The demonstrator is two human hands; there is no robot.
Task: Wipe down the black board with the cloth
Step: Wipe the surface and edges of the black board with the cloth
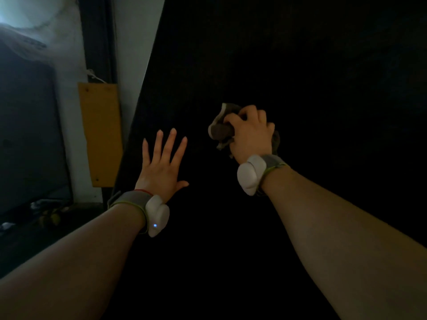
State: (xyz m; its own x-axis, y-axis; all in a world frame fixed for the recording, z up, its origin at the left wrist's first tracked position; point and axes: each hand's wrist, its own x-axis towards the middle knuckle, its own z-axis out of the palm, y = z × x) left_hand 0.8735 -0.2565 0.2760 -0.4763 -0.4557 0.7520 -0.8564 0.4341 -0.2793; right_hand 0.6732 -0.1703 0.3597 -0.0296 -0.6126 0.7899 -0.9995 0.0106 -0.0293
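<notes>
While the black board (288,70) fills the view from the middle to the right edge, a strip of white wall (136,42) runs just beside its left edge, with a yellow-brown panel (100,132) fixed lower on that wall and a dark sheet (27,135) further left. Floor clutter (46,211) at lower left is too dim to name. Left hand (161,167) is laid flat at the board near its left edge, fingers straight and spread, holding nothing. Right hand (251,132) is higher and well apart to the right, over the board's middle, fingers curled tight round a bunched grey-brown cloth (221,128). Each wrist has a grey band with a white device (158,215); the left one shows a blue light. Most of the cloth is hidden under the fingers, with folds poking out left and behind the wrist. Cannot tell if the cloth or the left palm actually touches the board. The board surface is too dark to read, and its top, right and bottom are cut off.
</notes>
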